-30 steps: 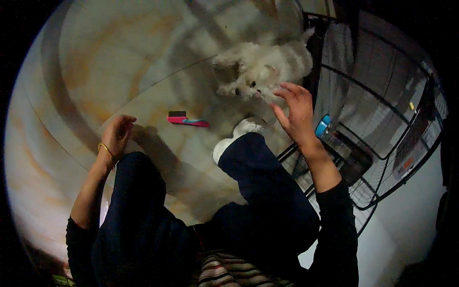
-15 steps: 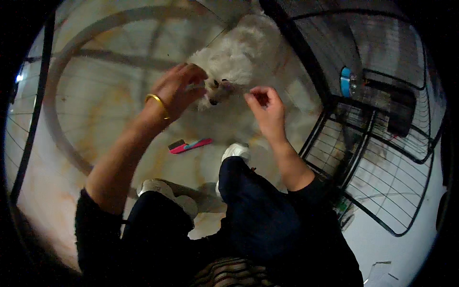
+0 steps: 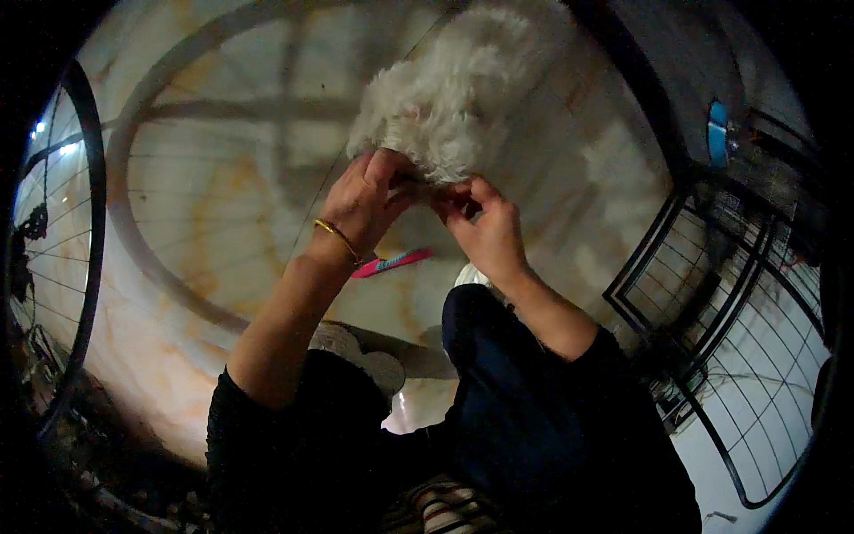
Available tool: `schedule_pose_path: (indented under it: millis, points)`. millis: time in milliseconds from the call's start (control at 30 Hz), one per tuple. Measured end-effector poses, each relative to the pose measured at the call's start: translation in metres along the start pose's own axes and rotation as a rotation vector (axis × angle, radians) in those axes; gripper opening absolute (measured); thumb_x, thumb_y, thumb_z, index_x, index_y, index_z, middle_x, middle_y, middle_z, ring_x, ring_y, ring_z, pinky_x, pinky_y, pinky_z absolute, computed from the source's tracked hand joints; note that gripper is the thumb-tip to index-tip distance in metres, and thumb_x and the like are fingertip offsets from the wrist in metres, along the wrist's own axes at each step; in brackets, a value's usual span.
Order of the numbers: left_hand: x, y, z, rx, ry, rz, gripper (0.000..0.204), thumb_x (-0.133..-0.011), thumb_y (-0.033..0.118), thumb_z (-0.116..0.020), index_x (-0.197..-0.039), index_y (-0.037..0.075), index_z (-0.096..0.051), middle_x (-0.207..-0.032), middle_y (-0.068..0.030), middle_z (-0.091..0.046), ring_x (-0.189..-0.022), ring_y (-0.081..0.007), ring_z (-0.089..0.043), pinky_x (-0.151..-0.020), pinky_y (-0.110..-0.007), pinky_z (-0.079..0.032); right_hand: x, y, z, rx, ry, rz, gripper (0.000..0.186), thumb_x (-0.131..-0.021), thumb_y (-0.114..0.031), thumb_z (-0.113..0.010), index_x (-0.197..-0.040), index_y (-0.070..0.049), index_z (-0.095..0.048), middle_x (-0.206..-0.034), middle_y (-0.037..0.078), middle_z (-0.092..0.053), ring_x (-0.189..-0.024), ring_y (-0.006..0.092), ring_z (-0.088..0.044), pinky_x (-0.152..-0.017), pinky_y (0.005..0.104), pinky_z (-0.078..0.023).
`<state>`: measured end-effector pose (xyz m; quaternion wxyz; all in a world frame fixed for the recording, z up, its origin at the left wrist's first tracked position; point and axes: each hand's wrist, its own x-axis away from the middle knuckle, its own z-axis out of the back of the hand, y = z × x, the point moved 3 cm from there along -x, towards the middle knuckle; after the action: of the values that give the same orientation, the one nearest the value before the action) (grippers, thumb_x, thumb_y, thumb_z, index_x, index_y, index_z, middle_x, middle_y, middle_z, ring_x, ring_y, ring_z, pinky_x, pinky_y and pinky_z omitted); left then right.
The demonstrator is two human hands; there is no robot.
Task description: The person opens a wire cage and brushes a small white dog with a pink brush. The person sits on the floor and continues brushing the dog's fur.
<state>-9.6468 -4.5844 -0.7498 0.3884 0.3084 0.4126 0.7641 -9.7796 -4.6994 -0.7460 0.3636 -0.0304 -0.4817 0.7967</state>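
Note:
A white, curly-haired dog [image 3: 436,98] is on the tiled floor in front of me, its face hidden by fur and my hands. My left hand [image 3: 369,196], with a gold bangle at the wrist, is closed at the lower edge of the dog's head fur. Close beside it, my right hand [image 3: 487,230] pinches thumb and fingers together under the same fur. What sits between the fingertips of either hand is hidden. Below them a pink and blue grooming comb [image 3: 405,261] lies on the floor, its toothed end behind my left wrist.
Black wire cage panels [image 3: 721,294] stand at the right, with a blue object [image 3: 717,133] behind them. A bicycle wheel [image 3: 93,214] rises at the left, and a wheel-shaped shadow crosses the floor. My shoe [image 3: 471,276] is just below the right hand.
Both hands have come together and now meet at the dog's head, where before they were apart. The dog's face, seen earlier, is now covered. The view has shifted left.

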Motion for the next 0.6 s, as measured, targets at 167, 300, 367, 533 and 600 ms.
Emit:
schedule_pose_path:
  millis: [167, 300, 367, 533, 600]
  points:
    - [0.007, -0.001, -0.003, 0.058, -0.04, 0.051, 0.025, -0.077, 0.007, -0.066, -0.098, 0.002, -0.053, -0.087, -0.0106, -0.061, -0.082, -0.0221, -0.062, -0.071, -0.032, -0.049, 0.004, 0.004, -0.008, -0.044, -0.071, -0.054, 0.015, -0.075, -0.007, -0.068, -0.086, -0.002, -0.059, -0.077, 0.005, -0.064, -0.063, 0.0085, -0.056, -0.059, 0.0254, -0.046]
    - [0.017, -0.017, -0.009, 0.335, -0.005, 0.224, 0.021, -0.079, 0.007, -0.065, -0.094, 0.001, -0.054, -0.081, -0.0091, -0.061, -0.078, -0.0177, -0.061, -0.07, -0.031, -0.049, 0.016, 0.006, -0.018, -0.201, -0.168, -0.216, 0.013, -0.077, -0.007, -0.066, -0.087, -0.002, -0.059, -0.076, 0.004, -0.064, -0.066, 0.0081, -0.056, -0.061, 0.025, -0.046]
    - [0.022, -0.032, -0.015, 0.424, -0.009, 0.259, 0.019, -0.079, 0.007, -0.065, -0.092, 0.001, -0.053, -0.078, -0.0081, -0.061, -0.075, -0.0157, -0.06, -0.068, -0.031, -0.048, 0.026, 0.018, -0.03, -0.313, -0.264, -0.243, 0.013, -0.078, -0.007, -0.066, -0.088, -0.002, -0.059, -0.075, 0.004, -0.063, -0.068, 0.0082, -0.057, -0.062, 0.025, -0.046]
    - [0.023, -0.057, -0.021, 0.186, -0.124, 0.274, 0.016, -0.079, 0.011, -0.063, -0.088, 0.001, -0.055, -0.081, -0.0104, -0.062, -0.072, -0.0204, -0.06, -0.067, -0.031, -0.047, 0.031, 0.045, -0.066, -0.252, -0.24, -0.229, 0.013, -0.078, -0.009, -0.063, -0.089, -0.001, -0.059, -0.079, 0.009, -0.064, -0.075, 0.0177, -0.06, -0.067, 0.0303, -0.047]
    - [0.028, -0.066, -0.029, 0.17, -0.125, 0.24, 0.016, -0.079, 0.012, -0.063, -0.087, 0.001, -0.054, -0.08, -0.0111, -0.06, -0.072, -0.0215, -0.059, -0.066, -0.032, -0.047, 0.029, 0.045, -0.065, -0.28, -0.169, -0.228, 0.013, -0.077, -0.008, -0.062, -0.088, -0.002, -0.058, -0.08, 0.011, -0.063, -0.076, 0.0223, -0.062, -0.068, 0.0332, -0.047]
